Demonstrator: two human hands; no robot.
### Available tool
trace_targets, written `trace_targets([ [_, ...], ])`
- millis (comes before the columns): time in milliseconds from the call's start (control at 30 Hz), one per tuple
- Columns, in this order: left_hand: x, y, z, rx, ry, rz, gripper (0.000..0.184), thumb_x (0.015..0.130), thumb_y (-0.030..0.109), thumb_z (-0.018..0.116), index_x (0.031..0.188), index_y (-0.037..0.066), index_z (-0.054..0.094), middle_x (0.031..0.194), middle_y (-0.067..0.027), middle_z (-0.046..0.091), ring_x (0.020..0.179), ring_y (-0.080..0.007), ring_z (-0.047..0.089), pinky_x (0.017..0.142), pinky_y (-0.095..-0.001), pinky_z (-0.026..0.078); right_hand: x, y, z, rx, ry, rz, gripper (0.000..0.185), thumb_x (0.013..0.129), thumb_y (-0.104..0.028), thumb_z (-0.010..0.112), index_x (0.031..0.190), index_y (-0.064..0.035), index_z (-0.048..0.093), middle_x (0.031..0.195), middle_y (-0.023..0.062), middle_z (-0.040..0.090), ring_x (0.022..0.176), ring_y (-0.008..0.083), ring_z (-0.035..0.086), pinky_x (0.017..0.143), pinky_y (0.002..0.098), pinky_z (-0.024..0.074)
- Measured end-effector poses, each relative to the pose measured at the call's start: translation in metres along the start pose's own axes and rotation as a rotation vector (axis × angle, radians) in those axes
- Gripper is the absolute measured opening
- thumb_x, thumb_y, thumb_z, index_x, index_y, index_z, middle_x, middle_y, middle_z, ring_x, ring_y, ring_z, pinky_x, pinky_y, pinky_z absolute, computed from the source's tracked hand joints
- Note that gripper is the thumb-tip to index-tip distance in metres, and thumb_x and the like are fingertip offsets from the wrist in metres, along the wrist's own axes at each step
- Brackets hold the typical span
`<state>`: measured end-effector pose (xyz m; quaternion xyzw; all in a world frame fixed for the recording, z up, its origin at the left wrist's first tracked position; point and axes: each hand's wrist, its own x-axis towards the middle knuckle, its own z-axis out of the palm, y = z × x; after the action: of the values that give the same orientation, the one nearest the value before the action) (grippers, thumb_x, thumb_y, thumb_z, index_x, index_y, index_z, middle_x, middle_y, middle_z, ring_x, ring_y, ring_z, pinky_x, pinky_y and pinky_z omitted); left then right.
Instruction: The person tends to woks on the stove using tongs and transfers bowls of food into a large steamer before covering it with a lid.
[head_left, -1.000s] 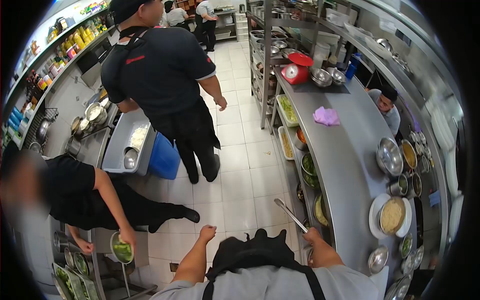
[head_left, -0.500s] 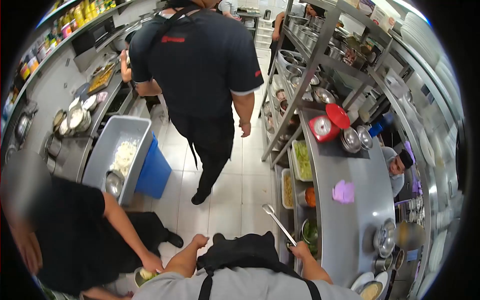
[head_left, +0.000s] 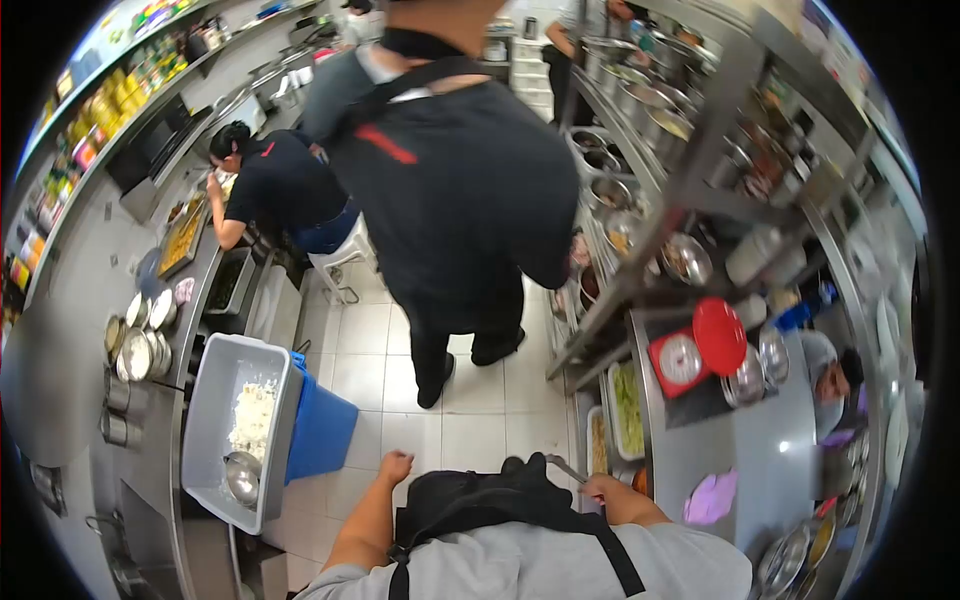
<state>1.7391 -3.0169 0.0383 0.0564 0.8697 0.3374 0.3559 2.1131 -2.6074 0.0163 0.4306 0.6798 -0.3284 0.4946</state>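
Note:
My left hand (head_left: pixel 397 466) hangs in front of me over the tiled floor, its fingers curled in and no object showing in them. My right hand (head_left: pixel 600 487) is closed around metal tongs (head_left: pixel 566 467), which point forward and left beside the counter. The lower part of the tongs is partly lost against my black apron (head_left: pixel 480 500). Nearest to the right hand is the steel counter (head_left: pixel 775 450) with a purple cloth (head_left: pixel 711 497) on it. Below its edge, a tray of green vegetables (head_left: pixel 627 408) sits on a shelf.
A co-worker in black (head_left: pixel 460 200) stands ahead in the aisle. Another person (head_left: pixel 290 185) sits at the left counter. On the left, a grey tub (head_left: pixel 207 440) holds white food and a steel bowl, beside a blue bin (head_left: pixel 322 430). A red scale (head_left: pixel 672 365) stands on the right counter.
My view has moved forward along the aisle. The person at my lower left has left the view, and the seated person has come into view. The tongs stay in my right hand.

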Motion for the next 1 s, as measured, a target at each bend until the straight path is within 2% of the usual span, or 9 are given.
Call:
trace_targets([
  [267, 0.031, -0.117, 0.004, 0.020, -0.289, -0.616, 0.042, 0.080, 0.036, 0.058, 0.086, -0.004, 0.067, 0.081, -0.0238, 0.065, 0.070, -0.0341, 0.065, 0.069, -0.0408, 0.052, -0.061, -0.215, -0.172, -0.043, -0.050, -0.139, 0.044, 0.083, -0.035, 0.063, 0.060, -0.0003, 0.051, 0.046, 0.0068, 0.046, 0.037, 0.0185, 0.046, 0.036, 0.0328, 0.0403],
  [367, 0.080, -0.138, -0.020, 0.044, -0.306, -0.643, 0.040, 0.081, 0.034, 0.057, 0.087, -0.004, 0.066, 0.077, -0.0219, 0.065, 0.068, -0.0337, 0.065, 0.064, -0.0423, 0.052, -0.047, -0.260, -0.193, -0.113, 0.005, -0.061, 0.044, 0.082, -0.039, 0.065, 0.067, 0.0018, 0.056, 0.047, 0.0076, 0.046, 0.037, 0.0183, 0.045, 0.037, 0.0368, 0.0386],
  [400, 0.104, -0.148, -0.038, 0.257, -0.469, -0.111, 0.037, 0.081, 0.033, 0.057, 0.087, -0.002, 0.067, 0.075, -0.0201, 0.065, 0.066, -0.0324, 0.065, 0.062, -0.0416, 0.052, -0.042, -0.272, -0.204, -0.292, 0.019, -0.104, 0.042, 0.080, -0.036, 0.066, 0.071, 0.0039, 0.059, 0.049, 0.0094, 0.050, 0.038, 0.0195, 0.047, 0.040, 0.0376, 0.0411],
  [467, 0.147, -0.108, -0.088, 0.505, -0.551, -0.066, 0.037, 0.081, 0.034, 0.055, 0.087, 0.000, 0.069, 0.080, -0.0209, 0.066, 0.073, -0.0314, 0.066, 0.066, -0.0413, 0.052, -0.045, -0.293, -0.218, -0.257, 0.047, -0.081, 0.044, 0.080, -0.038, 0.065, 0.070, 0.0043, 0.060, 0.051, 0.0106, 0.053, 0.040, 0.0206, 0.050, 0.044, 0.0378, 0.0435],
  [533, 0.187, -0.045, -0.131, 0.031, -0.202, -0.534, 0.040, 0.079, 0.037, 0.054, 0.085, 0.000, 0.069, 0.084, -0.0225, 0.065, 0.085, -0.0323, 0.064, 0.075, -0.0401, 0.050, -0.027, -0.296, -0.219, -0.167, 0.083, -0.033, 0.049, 0.080, -0.043, 0.061, 0.065, 0.0043, 0.061, 0.055, 0.0122, 0.058, 0.044, 0.0215, 0.055, 0.054, 0.0367, 0.0488],
  [767, 0.399, 0.073, -0.249, 0.077, 0.046, 0.005, 0.045, 0.078, 0.040, 0.056, 0.084, -0.003, 0.067, 0.090, -0.0233, 0.064, 0.090, -0.0372, 0.061, 0.081, -0.0398, 0.048, -0.020, -0.352, -0.231, 0.317, 0.119, 0.043, 0.044, 0.076, -0.038, 0.067, 0.060, 0.0030, 0.059, 0.054, 0.0128, 0.057, 0.048, 0.0217, 0.058, 0.049, 0.0385, 0.0476],
  [833, 0.439, 0.098, -0.269, 0.053, 0.063, -0.026, 0.043, 0.077, 0.038, 0.058, 0.086, -0.002, 0.067, 0.090, -0.0225, 0.065, 0.092, -0.0369, 0.060, 0.081, -0.0401, 0.048, -0.018, -0.385, -0.260, 0.288, 0.105, -0.023, 0.042, 0.078, -0.035, 0.067, 0.064, 0.0039, 0.059, 0.055, 0.0126, 0.056, 0.046, 0.0214, 0.056, 0.048, 0.0385, 0.0465],
  [900, 0.485, 0.134, -0.293, 0.221, 0.075, 0.112, 0.032, 0.083, 0.027, 0.059, 0.088, -0.004, 0.062, 0.072, -0.0120, 0.065, 0.058, -0.0181, 0.061, 0.052, -0.0311, 0.049, 0.005, -0.415, -0.312, 0.239, 0.126, -0.117, 0.040, 0.079, -0.032, 0.066, 0.067, 0.0047, 0.059, 0.057, 0.0123, 0.056, 0.045, 0.0211, 0.053, 0.047, 0.0385, 0.0453],
  [1000, 0.483, 0.202, -0.315, -0.024, 0.020, -0.124, 0.034, 0.082, 0.030, 0.060, 0.089, -0.003, 0.063, 0.073, -0.0127, 0.065, 0.060, -0.0184, 0.062, 0.054, -0.0315, 0.049, 0.087, -0.462, -0.338, 0.131, -0.144, 0.064, 0.035, 0.080, -0.033, 0.065, 0.080, 0.0023, 0.062, 0.060, 0.0111, 0.056, 0.049, 0.0195, 0.053, 0.044, 0.0378, 0.0409],
])
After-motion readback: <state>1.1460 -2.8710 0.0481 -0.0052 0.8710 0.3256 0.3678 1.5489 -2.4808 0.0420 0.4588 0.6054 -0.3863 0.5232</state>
